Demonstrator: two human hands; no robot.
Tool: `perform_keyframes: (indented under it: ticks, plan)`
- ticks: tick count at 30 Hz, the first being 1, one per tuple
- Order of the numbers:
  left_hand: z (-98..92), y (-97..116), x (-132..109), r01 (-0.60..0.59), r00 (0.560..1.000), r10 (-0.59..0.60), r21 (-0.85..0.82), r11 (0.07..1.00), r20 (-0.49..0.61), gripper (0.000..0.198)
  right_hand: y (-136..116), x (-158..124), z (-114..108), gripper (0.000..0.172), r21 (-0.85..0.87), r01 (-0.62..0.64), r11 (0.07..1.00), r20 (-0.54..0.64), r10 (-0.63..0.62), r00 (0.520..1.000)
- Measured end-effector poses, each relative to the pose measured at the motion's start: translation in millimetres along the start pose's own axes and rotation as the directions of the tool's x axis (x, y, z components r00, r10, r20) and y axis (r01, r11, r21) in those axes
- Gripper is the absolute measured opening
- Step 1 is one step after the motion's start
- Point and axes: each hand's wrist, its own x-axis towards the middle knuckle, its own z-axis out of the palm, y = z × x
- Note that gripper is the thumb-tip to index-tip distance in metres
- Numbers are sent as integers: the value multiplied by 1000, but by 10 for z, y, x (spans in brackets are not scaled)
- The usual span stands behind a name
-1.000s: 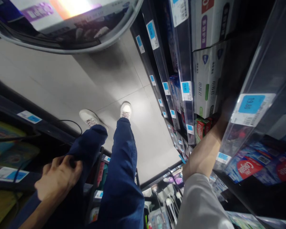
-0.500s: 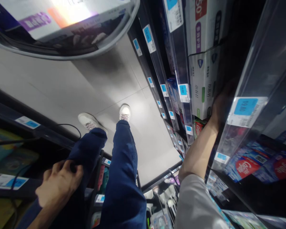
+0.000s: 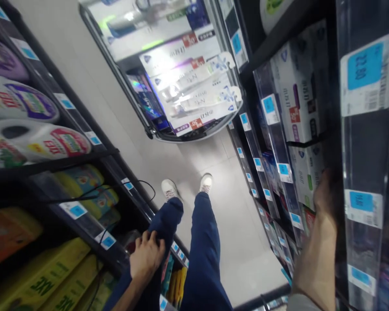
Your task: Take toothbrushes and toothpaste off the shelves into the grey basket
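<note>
My right hand [image 3: 324, 201] reaches into the shelf on the right, at the white toothpaste boxes [image 3: 303, 177] standing in a row. Its fingers are lost in the dark behind the clear shelf rail [image 3: 365, 207] with blue price tags. My left hand [image 3: 147, 255] lies on my left thigh, fingers curled on the blue trouser leg [image 3: 164, 220]. My white shoes [image 3: 170, 188] stand on the pale floor of the aisle.
Shelves line both sides of a narrow aisle. On the left are paper rolls [image 3: 35, 142] and yellow packs [image 3: 42, 276] behind price rails. A round wire bin [image 3: 188, 95] full of boxed goods stands ahead. Pale floor tiles [image 3: 233, 224] run between the shelves.
The view has swung up and along the aisle, bringing the bin and left shelves into sight. My right hand has pushed further in along the white boxes. My left hand stays on my leg.
</note>
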Motion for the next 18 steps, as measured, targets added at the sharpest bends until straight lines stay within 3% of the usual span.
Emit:
perform_keyframes:
  ticks: [5,7,9,10,11,13,15,16,18]
  plan:
    - [60,-70,-9,17,1000,-17,-22,1000,10,40,-25,-139,-42,80,2,-58,998,-11,58,998]
    - [80,-96,-16,30,999,-29,-35,999,18,41,-131,-311,-8,75,9,-57,998,-118,57,991]
    - [107,-116,-24,33,999,-32,-47,998,10,41,-389,-528,58,64,68,103,992,-268,-81,960]
    - [125,-125,-27,31,1000,-31,-53,998,1,41,-589,-634,101,55,106,260,960,-329,-213,920]
    - [145,-134,-29,30,999,-31,-59,998,-8,42,-837,-726,148,44,143,456,878,-368,-381,848]
    - [192,-153,-26,31,999,-33,-72,997,-18,43,-1445,-847,255,38,220,763,607,-324,-692,644]
    - [242,-176,-23,37,999,-40,-82,996,-25,44,-2110,-876,381,59,254,883,396,-173,-879,444]
    - [265,-190,-25,42,999,-45,-84,996,-29,44,-2423,-866,454,70,236,906,350,-93,-920,380]
    - [310,-219,-38,54,998,-57,-86,995,-39,44,-2927,-832,616,87,133,941,310,60,-951,304]
